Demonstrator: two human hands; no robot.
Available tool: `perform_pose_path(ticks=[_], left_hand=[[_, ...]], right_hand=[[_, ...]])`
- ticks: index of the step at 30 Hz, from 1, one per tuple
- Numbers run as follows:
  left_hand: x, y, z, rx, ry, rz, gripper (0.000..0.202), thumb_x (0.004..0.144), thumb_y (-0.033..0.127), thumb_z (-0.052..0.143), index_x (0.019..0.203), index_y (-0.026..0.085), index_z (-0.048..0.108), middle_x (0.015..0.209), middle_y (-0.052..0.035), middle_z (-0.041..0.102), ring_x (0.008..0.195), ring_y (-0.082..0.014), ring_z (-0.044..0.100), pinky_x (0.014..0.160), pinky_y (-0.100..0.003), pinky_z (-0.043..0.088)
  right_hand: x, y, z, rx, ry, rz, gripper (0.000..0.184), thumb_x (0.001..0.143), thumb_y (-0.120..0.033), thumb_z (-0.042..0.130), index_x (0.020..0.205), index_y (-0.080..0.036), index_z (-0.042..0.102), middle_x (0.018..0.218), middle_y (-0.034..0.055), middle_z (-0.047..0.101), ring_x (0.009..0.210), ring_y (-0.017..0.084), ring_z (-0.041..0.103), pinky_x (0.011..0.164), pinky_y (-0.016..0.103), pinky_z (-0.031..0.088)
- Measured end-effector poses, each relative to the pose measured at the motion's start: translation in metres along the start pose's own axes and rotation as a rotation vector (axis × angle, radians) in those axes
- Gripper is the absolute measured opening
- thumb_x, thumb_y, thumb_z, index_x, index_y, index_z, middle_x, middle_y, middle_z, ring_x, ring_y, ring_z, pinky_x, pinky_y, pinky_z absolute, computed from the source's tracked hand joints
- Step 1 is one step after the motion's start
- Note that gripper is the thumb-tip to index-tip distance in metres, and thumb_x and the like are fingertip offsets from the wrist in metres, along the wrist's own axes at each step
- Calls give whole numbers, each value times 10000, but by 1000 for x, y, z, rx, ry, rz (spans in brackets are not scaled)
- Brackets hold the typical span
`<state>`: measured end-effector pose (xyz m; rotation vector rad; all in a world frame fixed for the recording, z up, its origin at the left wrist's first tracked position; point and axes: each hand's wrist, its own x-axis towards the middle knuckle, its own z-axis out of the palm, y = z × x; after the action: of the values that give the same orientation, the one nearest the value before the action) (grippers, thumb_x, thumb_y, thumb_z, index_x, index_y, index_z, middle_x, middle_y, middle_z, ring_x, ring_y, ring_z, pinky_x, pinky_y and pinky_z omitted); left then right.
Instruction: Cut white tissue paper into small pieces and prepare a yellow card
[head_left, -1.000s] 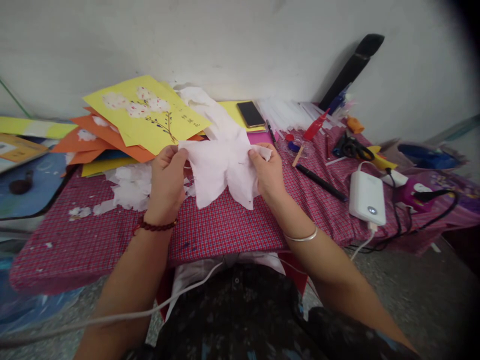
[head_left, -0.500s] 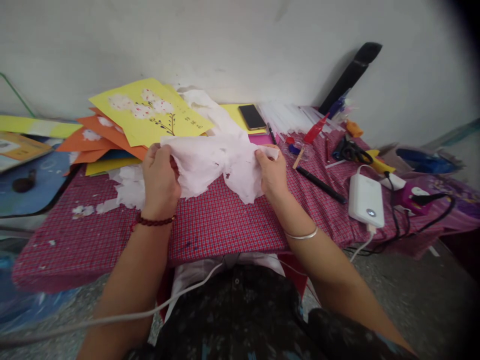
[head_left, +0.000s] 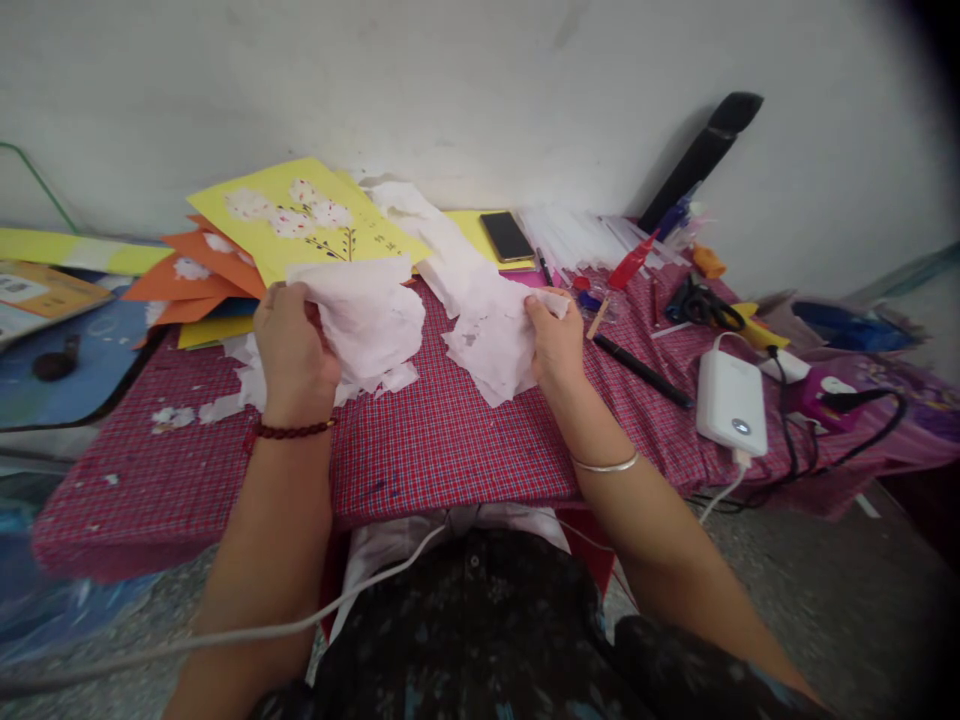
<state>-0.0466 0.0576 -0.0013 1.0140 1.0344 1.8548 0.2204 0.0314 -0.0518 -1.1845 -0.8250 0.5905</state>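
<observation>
My left hand [head_left: 296,345] is closed on a torn piece of white tissue paper [head_left: 375,318], its ragged edge pointing right. My right hand [head_left: 555,335] pinches another piece of white tissue [head_left: 491,340], ragged along its left side and marked with small holes or specks. A gap with the checked cloth showing lies between the two pieces. Behind them, a strip of white tissue [head_left: 420,220] runs back toward the wall. Torn tissue scraps [head_left: 225,405] lie beside and under my left hand. A yellow card [head_left: 300,215] with white blossoms and a drawn stem leans on orange cards [head_left: 187,270].
On the red checked tablecloth [head_left: 450,460] at right are a phone [head_left: 506,237], a black marker [head_left: 641,370], a red tube [head_left: 634,262], scissors [head_left: 712,305] and a white power bank [head_left: 733,402] with cables. White sticks [head_left: 570,238] lie near the wall.
The tissue has torn into two separate pieces. My left hand has moved left with its piece, while my right hand has shifted slightly right with the other.
</observation>
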Motion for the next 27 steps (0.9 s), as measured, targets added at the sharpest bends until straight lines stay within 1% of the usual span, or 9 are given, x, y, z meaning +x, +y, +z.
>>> perform_pose_path(ticks=[5, 8, 11, 15, 19, 21, 24, 25, 27], left_hand=[[5, -1, -6, -4, -6, -35, 321, 760, 252, 627, 687, 231, 315, 650, 35, 423, 912, -144, 570, 720, -323, 392], [4, 1, -4, -101, -56, -108, 275, 698, 314, 697, 690, 245, 431, 693, 32, 567, 1048, -186, 586, 773, -353, 438], [2, 7, -2, -213, -131, -184, 255, 629, 375, 745, 726, 265, 536, 840, 31, 708, 1233, -229, 547, 842, -382, 470], [-1, 20, -3, -271, -174, -135, 253, 683, 444, 703, 824, 260, 602, 993, 17, 744, 1354, -227, 478, 919, -394, 484], [-4, 30, -4, -362, -154, -185, 205, 833, 434, 574, 886, 243, 625, 1176, -18, 716, 1349, -222, 492, 954, -404, 513], [-4, 33, -4, -419, -91, -225, 178, 880, 371, 528, 914, 229, 630, 1226, -36, 699, 1345, -217, 503, 962, -401, 523], [-3, 37, -3, -453, -17, -283, 175, 911, 309, 489, 941, 209, 630, 1269, -60, 681, 1337, -221, 519, 948, -395, 542], [-2, 38, -3, -462, -3, -300, 180, 917, 296, 477, 947, 203, 628, 1281, -66, 675, 1331, -221, 527, 939, -390, 548], [-2, 40, -4, -485, 16, -323, 186, 923, 276, 460, 954, 194, 623, 1284, -71, 674, 1307, -215, 551, 917, -373, 558]], right_hand=[[10, -8, -11, 108, 45, -33, 233, 750, -332, 673, 906, -246, 524, 847, 3, 601, 764, 170, 622, 743, 355, 548], [18, -23, -18, 117, 61, -154, 238, 775, -354, 678, 923, -253, 522, 862, 15, 602, 757, 187, 637, 753, 396, 562], [25, -40, -13, 71, 42, -265, 221, 792, -370, 688, 914, -271, 532, 863, 22, 594, 771, 207, 633, 725, 395, 548], [26, -53, 26, 29, -19, -349, 159, 824, -346, 639, 916, -264, 538, 839, 15, 581, 794, 207, 622, 686, 356, 514], [15, -43, 81, -43, -172, -265, 111, 822, -288, 597, 913, -253, 545, 815, 5, 573, 758, 191, 592, 668, 334, 485], [7, -34, 103, -121, -325, -201, 97, 799, -227, 588, 890, -248, 562, 818, 7, 593, 767, 190, 588, 702, 349, 488], [-4, -25, 120, -215, -595, -139, 206, 681, -108, 635, 848, -228, 620, 820, 12, 647, 775, 198, 609, 764, 386, 507], [-6, -25, 121, -223, -654, -133, 264, 639, -69, 635, 852, -224, 638, 851, 16, 670, 799, 202, 625, 798, 397, 514], [-10, -27, 119, -195, -685, -136, 357, 610, -35, 601, 907, -227, 656, 962, 24, 700, 902, 211, 654, 896, 412, 511]])
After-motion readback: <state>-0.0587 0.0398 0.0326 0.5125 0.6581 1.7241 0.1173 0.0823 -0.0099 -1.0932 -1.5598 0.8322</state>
